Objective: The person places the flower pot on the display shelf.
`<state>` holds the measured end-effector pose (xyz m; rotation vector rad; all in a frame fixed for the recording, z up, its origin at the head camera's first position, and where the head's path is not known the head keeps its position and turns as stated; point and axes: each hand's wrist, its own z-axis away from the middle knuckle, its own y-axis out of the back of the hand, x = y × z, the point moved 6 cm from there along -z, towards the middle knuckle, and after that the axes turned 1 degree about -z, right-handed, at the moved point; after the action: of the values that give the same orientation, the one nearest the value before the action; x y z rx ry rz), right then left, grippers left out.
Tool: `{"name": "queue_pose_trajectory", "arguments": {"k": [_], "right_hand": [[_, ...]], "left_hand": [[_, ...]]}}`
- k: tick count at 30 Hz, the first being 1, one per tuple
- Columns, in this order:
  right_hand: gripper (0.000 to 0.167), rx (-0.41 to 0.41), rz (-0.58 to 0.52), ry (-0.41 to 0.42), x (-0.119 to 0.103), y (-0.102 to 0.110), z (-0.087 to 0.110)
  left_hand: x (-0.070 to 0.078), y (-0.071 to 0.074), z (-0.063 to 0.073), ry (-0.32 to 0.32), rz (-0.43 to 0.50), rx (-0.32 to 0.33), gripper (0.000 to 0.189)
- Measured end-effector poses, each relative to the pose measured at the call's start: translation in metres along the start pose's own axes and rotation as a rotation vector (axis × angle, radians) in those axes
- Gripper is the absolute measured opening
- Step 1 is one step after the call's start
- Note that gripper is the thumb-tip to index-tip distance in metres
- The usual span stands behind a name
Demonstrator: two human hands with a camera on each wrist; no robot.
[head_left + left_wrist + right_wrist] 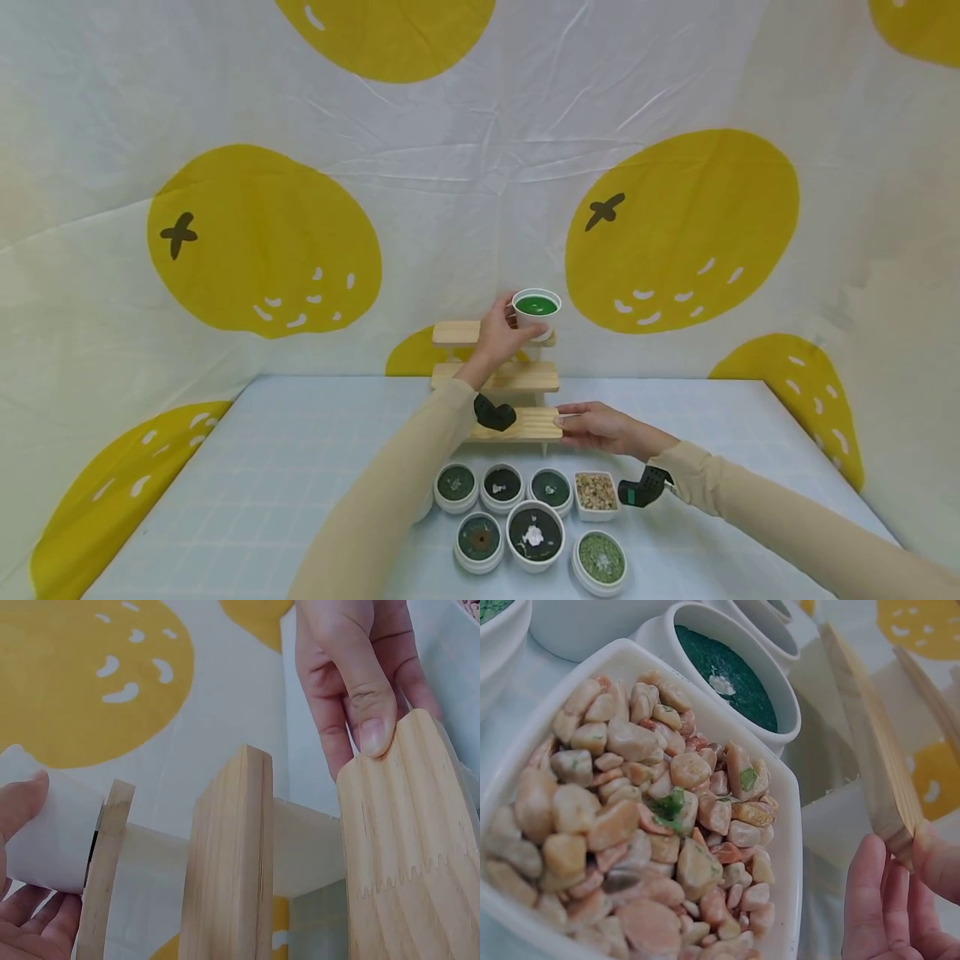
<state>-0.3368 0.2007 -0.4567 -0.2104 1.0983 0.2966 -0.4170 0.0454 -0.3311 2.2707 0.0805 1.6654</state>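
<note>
My left hand (501,337) grips a white cup (552,320) with a bright green filling. It holds the cup upright at the right end of the top board of a three-tier wooden stand (528,377). In the left wrist view, the base of the cup (49,829) is right at the top board (109,862), thumb on one side and fingers on the other. My right hand (600,429) pinches the right end of the lowest board (409,825), its thumb on the upper face and its fingers beneath, as the right wrist view also shows.
In front of the stand are several round white pots, with dark green pots (456,485) behind and a larger dark one (536,533) ahead. A square white dish of pebbles (596,492) lies near my right wrist. A fruit-print cloth (480,208) hangs behind the table.
</note>
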Motion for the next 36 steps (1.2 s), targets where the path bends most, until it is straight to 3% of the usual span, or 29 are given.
{"name": "queue_pose_trajectory", "arguments": {"k": [17, 29, 36], "right_hand": [[0.056, 0.026, 0.008, 0.0, 0.002, 0.001, -0.003], [0.057, 0.011, -0.002, 0.004, 0.0, -0.002, 0.001], [0.058, 0.009, -0.02, -0.005, 0.001, -0.001, 0.0]], "left_hand": [[-0.004, 0.012, 0.009, 0.01, 0.019, 0.036, 0.076], [0.009, 0.027, 0.031, 0.0, 0.044, 0.009, 0.075], [0.013, 0.032, 0.055, -0.001, 0.077, -0.059, 0.078]]}}
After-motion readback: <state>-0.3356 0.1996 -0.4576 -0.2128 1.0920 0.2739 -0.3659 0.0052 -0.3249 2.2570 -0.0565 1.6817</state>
